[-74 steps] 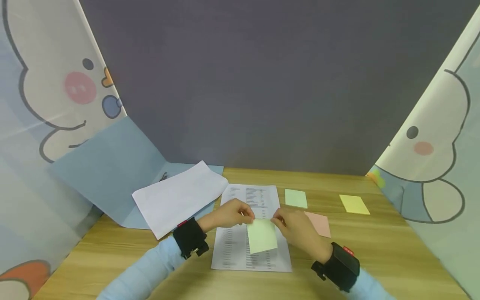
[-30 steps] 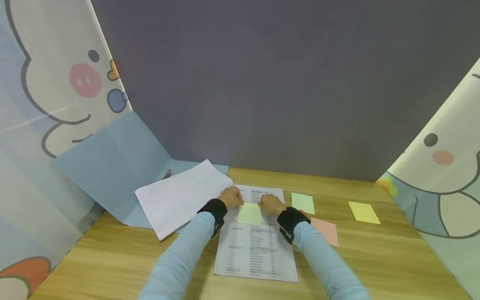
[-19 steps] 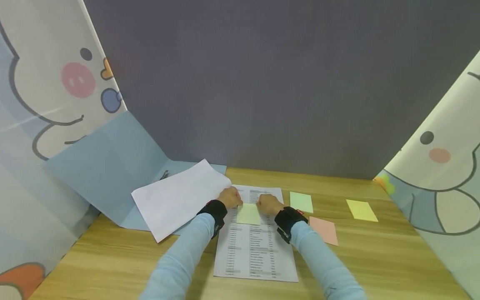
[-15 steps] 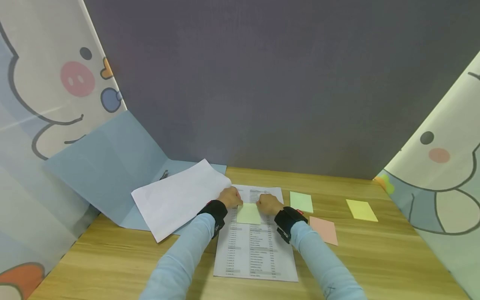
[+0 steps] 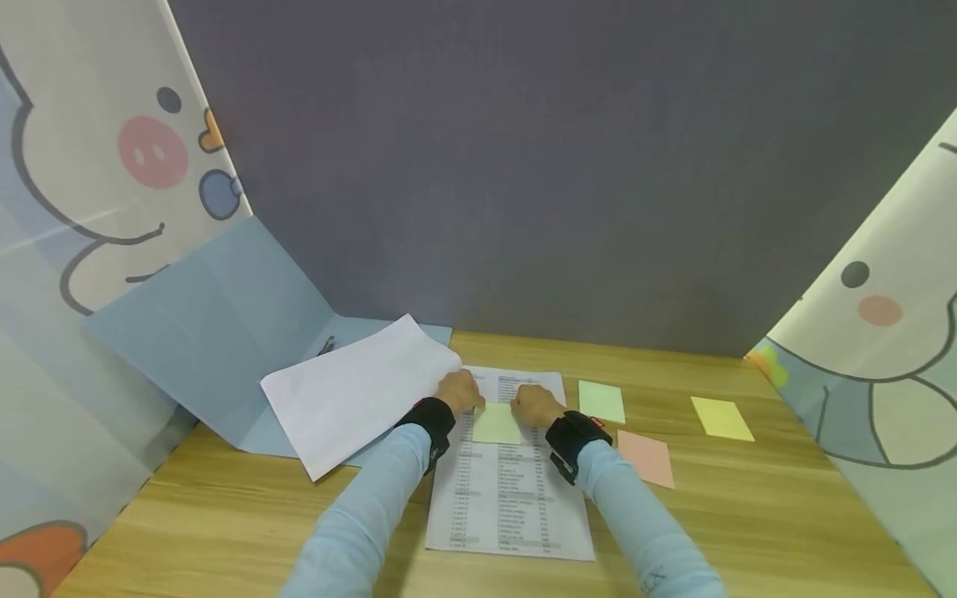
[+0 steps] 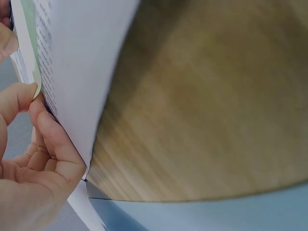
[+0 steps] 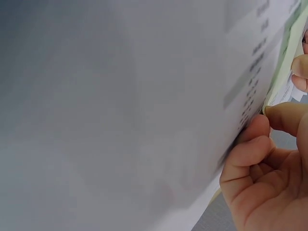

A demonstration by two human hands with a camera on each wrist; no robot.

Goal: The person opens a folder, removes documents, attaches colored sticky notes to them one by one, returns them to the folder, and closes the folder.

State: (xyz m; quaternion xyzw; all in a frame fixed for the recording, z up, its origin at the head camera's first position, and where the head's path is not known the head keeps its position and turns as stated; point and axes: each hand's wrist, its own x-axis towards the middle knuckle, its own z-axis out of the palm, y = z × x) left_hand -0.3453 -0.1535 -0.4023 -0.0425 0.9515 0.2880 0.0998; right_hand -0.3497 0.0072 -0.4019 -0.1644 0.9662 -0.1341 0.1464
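Note:
A pale green sticky note (image 5: 497,423) lies low over the upper part of a printed sheet (image 5: 516,507) in the head view. My left hand (image 5: 459,392) pinches its far left corner; the left wrist view shows that thumb and index finger meeting on the green corner (image 6: 37,89). At the far right corner, my right hand (image 5: 538,405) pinches the note between thumb and index finger, seen from close by in the right wrist view (image 7: 274,159). The other fingers of both hands are curled against the printed sheet.
Left of the sheet, a blue folder (image 5: 217,332) stands with its cover raised, white paper (image 5: 359,399) lying over it. To the right are another green sticky note (image 5: 601,402), a pink one (image 5: 645,458) and a yellow one (image 5: 722,419). A dark panel (image 5: 523,166) closes the back.
Since the oldest frame, both hands have carried the sticky note up the sheet, away from the person, and it now lies flatter. Over the last second the hands have barely moved.

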